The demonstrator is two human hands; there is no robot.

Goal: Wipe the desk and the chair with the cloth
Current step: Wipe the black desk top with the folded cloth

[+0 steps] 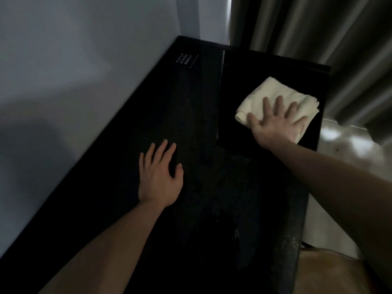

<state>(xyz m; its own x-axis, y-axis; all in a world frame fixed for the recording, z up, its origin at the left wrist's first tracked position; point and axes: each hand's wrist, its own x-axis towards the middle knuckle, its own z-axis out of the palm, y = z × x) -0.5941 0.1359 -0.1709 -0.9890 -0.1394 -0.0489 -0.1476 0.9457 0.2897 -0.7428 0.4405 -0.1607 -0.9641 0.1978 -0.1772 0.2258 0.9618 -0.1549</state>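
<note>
A folded cream cloth (273, 92) lies on the far right part of the black desk (212, 198). My right hand (275, 122) presses flat on the cloth with its fingers spread and straight. My left hand (159, 177) rests palm down on the desk's dark top, left of centre, fingers straight. No chair is in view.
A small black keypad panel (186, 60) sits at the desk's far left corner by the grey wall (74, 81). Grey curtains (318, 28) hang behind the desk at right. Shiny floor (350, 149) shows past the desk's right edge.
</note>
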